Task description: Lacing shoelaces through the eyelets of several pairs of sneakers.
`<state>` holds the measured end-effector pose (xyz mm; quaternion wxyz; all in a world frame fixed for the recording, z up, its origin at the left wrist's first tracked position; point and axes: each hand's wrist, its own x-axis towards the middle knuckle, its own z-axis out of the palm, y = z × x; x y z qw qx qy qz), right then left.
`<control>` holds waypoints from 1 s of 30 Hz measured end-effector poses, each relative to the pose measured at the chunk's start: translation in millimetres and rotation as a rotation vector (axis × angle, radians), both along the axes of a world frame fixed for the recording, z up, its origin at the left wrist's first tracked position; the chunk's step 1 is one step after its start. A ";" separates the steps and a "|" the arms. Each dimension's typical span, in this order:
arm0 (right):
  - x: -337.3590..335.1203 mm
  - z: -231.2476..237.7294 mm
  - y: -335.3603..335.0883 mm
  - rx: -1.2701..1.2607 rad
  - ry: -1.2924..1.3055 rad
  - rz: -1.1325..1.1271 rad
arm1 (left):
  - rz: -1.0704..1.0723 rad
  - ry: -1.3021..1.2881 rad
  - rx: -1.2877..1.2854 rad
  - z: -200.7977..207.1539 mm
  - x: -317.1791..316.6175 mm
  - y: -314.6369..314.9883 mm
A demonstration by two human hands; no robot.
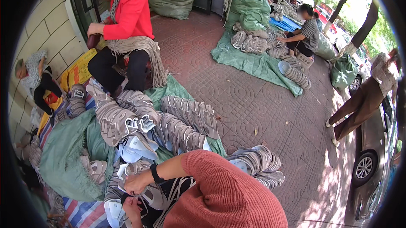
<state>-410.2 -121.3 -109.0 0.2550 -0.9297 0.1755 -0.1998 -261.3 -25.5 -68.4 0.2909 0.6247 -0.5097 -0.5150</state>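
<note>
My right hand (136,184), with a black band at the wrist, is closed in a pinch over my lap. Just below it, my left hand (133,208) has its fingers pressed together on a thin, pale shoelace (145,204). What the right fingertips grip is too small to make out. A grey shoe upper (154,197) lies against my hands on the dark-clad lap. More pale laces (181,187) hang across my leg. Beyond my hands, a nested stack of grey shoe uppers (114,120) with pale blue linings lies on other stacks.
A green woven sack (69,156) stands left on a striped sheet (84,214). Further stacks of uppers (190,116) lie ahead; another (258,162) lies right. A person in red (131,14) sits ahead. Others sit farther off, and one person stands near a parked car (376,160).
</note>
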 end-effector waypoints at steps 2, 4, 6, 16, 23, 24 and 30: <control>2.0 -7.3 -2.0 -0.032 -0.096 -0.007 | -0.031 -0.138 -0.072 -6.2 4.4 0.9; 6.7 4.1 -2.5 0.107 -0.030 0.069 | -0.006 -0.176 -0.034 -0.9 5.9 1.5; 14.4 11.4 -2.5 0.154 0.006 0.062 | -0.034 -0.526 -0.423 -9.8 16.9 9.1; -86.5 88.2 -46.6 1.833 -0.478 0.220 | -0.373 -0.568 -0.699 30.3 -7.7 17.6; -166.7 136.2 -104.0 1.670 -0.918 -0.482 | -0.139 0.340 -0.045 42.5 13.5 -0.5; -181.2 151.7 -114.7 1.545 -1.024 -0.614 | -0.163 0.476 0.153 47.4 17.1 -3.7; -379.9 222.7 -192.3 1.190 -1.197 -0.735 | -0.201 0.336 0.039 50.8 5.8 -19.6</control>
